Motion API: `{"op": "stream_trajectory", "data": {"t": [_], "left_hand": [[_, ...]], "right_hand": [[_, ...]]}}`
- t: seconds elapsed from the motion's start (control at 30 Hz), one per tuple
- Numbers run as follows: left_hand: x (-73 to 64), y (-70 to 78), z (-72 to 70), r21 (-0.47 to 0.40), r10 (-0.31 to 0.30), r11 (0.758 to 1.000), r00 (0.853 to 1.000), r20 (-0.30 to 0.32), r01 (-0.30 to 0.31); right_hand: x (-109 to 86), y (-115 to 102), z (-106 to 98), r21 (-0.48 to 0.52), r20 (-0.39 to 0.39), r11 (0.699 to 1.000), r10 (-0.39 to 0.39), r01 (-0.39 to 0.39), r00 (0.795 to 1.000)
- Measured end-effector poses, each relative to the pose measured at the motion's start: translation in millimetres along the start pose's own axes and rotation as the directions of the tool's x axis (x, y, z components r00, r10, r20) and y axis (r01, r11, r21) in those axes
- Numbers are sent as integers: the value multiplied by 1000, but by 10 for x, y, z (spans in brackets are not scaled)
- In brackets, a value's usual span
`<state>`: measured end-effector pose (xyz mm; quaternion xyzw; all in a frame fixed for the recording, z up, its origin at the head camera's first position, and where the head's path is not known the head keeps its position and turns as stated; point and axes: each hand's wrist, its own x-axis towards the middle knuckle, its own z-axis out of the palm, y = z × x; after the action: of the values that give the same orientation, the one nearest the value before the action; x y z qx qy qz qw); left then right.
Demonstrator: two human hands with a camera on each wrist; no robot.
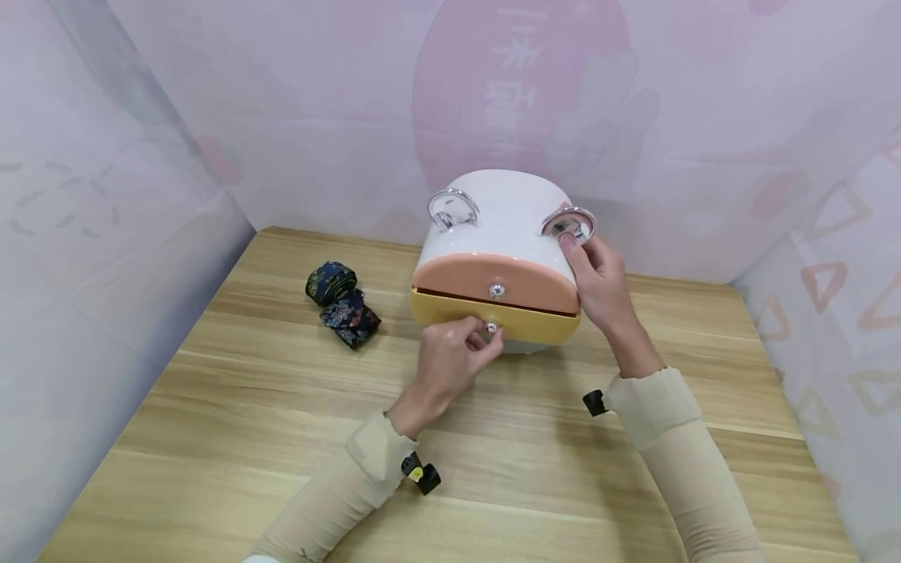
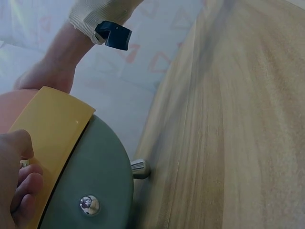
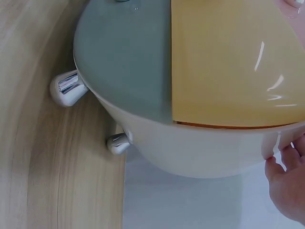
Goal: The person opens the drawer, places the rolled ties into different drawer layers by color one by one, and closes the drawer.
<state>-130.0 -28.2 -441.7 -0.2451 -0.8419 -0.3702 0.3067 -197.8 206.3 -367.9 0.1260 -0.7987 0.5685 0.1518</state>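
A rounded white storage box (image 1: 503, 207) with colored drawer fronts stands on the table. My left hand (image 1: 454, 360) pinches the round silver knob (image 1: 491, 327) of the yellow drawer (image 1: 429, 306), which sticks out slightly from the box. Above it is the orange-pink drawer (image 1: 457, 274); the green drawer (image 2: 95, 162) below has its own knob (image 2: 89, 204). My right hand (image 1: 604, 285) holds the box at its right side, thumb by the right silver ear-like ring (image 1: 587, 219). In the right wrist view, its fingertips (image 3: 273, 167) touch the white side wall.
Two rolled dark patterned neckties, one bluish-green (image 1: 331, 283) and one floral (image 1: 350, 319), lie left of the box on the wooden table (image 1: 281, 438). Silver feet (image 3: 69, 88) support the box. A printed curtain (image 1: 317, 94) hangs behind.
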Motion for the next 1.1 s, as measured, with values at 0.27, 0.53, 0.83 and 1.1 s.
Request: {"op": "stream_trajectory", "data": {"t": [0.27, 0.53, 0.83, 1.1], "left_hand": [[-34, 21, -41, -12, 12, 1000, 1000, 6, -12], [-82, 50, -92, -11, 20, 1000, 1000, 21, -20], [-135, 84, -132, -25, 31, 999, 999, 35, -31], [-186, 129, -174, -25, 52, 998, 998, 31, -51]], "right_hand": [[12, 9, 17, 18, -7, 1000, -20, 21, 1000], [7, 9, 20, 37, -9, 999, -14, 15, 1000], [10, 14, 11, 26, -3, 1000, -2, 2, 1000], [4, 28, 11, 20, -9, 1000, -1, 1, 1000]]}}
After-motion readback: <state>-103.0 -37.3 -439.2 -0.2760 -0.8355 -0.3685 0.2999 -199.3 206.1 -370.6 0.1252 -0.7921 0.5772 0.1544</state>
